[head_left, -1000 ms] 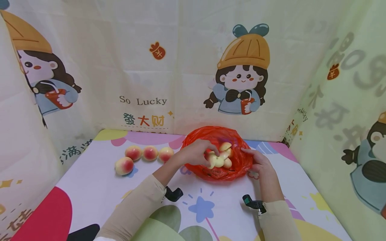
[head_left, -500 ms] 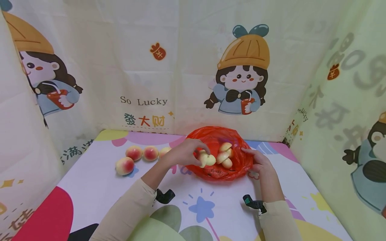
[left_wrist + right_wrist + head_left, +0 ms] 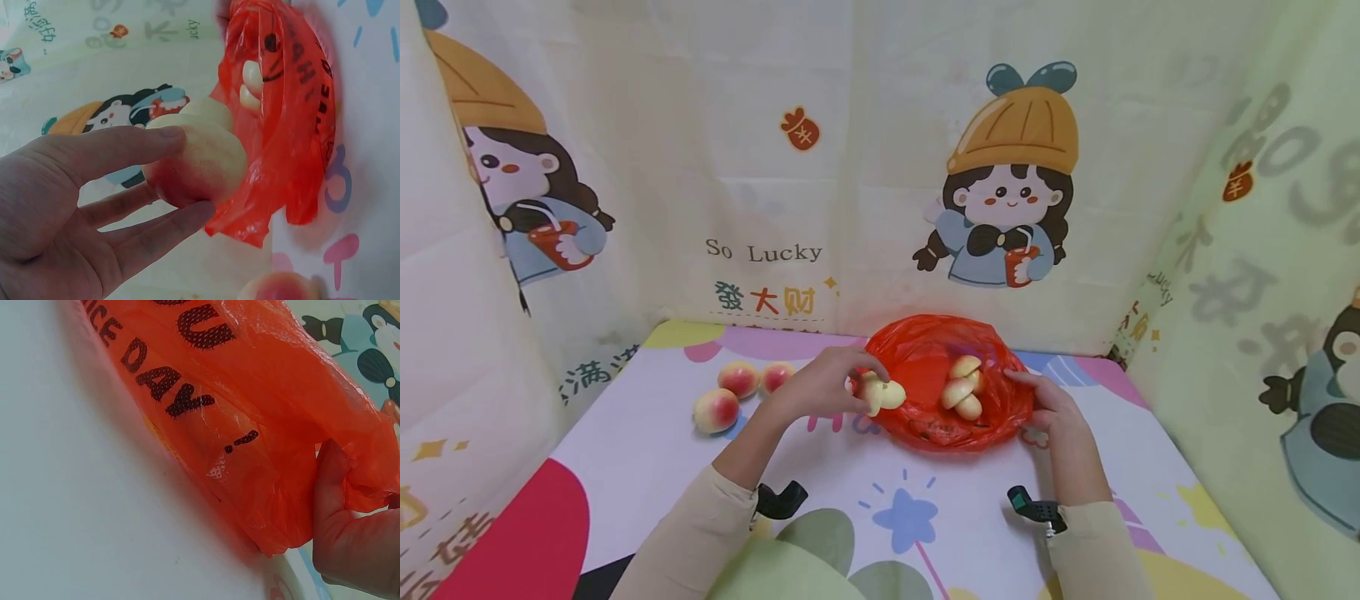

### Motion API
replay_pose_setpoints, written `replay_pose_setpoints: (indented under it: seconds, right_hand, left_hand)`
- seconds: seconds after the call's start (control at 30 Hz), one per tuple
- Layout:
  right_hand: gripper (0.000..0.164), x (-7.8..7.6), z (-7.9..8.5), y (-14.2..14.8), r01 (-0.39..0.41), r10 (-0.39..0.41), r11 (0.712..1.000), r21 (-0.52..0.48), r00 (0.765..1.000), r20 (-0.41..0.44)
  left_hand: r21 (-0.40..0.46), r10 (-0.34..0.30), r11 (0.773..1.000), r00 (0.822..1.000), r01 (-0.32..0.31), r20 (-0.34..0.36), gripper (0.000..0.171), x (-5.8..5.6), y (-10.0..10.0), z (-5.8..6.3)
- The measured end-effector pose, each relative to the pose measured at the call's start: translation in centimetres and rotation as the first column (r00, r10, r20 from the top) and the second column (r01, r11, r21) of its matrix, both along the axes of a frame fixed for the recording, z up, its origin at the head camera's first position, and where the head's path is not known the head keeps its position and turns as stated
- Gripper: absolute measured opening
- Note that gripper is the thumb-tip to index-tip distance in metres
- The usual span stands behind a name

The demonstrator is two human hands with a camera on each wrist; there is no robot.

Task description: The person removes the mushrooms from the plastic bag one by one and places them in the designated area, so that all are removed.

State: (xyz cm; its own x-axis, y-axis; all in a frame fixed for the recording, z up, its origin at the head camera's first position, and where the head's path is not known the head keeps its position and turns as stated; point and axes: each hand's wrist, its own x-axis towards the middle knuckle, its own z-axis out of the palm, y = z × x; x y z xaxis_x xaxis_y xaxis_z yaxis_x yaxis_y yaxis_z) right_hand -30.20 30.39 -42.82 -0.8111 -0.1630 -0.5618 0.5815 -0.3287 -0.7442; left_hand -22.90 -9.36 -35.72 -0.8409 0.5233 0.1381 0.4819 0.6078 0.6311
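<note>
My left hand (image 3: 823, 382) pinches a mushroom (image 3: 200, 159) between thumb and fingers at the left rim of the red plastic bag (image 3: 917, 367). Its cap is yellow blushing to red, and its pale rounded stem faces right in the head view. My right hand (image 3: 1060, 417) grips the bag's right side, with the thumb (image 3: 331, 478) against the plastic in the right wrist view. Several pale mushrooms (image 3: 958, 392) lie together inside the bag, partly hidden by its wall in the left wrist view.
Left of the bag, several round yellow-and-red things (image 3: 737, 379) like the held cap sit on the patterned table cover (image 3: 820, 475); my left hand may hide another. A cartoon-printed curtain (image 3: 880, 183) stands behind the table and at both sides.
My left hand has taken the mushroom from the pile inside the bag and carried it left to the bag's rim. The right hand keeps its hold on the bag.
</note>
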Motion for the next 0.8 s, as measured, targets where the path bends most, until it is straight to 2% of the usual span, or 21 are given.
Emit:
replay_pose_setpoints:
  seconds: [0.33, 0.8]
  right_hand:
    - [0.055, 0.1, -0.3, -0.1, 0.018, -0.018, 1.000, 0.008, 1.000, 0.012]
    - [0.056, 0.0, -0.1, 0.0, 0.020, -0.020, 1.000, -0.003, 1.000, 0.007]
  left_hand:
    - [0.019, 0.073, 0.997, 0.996, -0.074, 0.057, 0.037, 0.5, -2.5, -0.7]
    - [-0.009, 0.163, 0.987, 0.985, -0.163, 0.060, 0.039, 1.4, -6.2, -1.5]
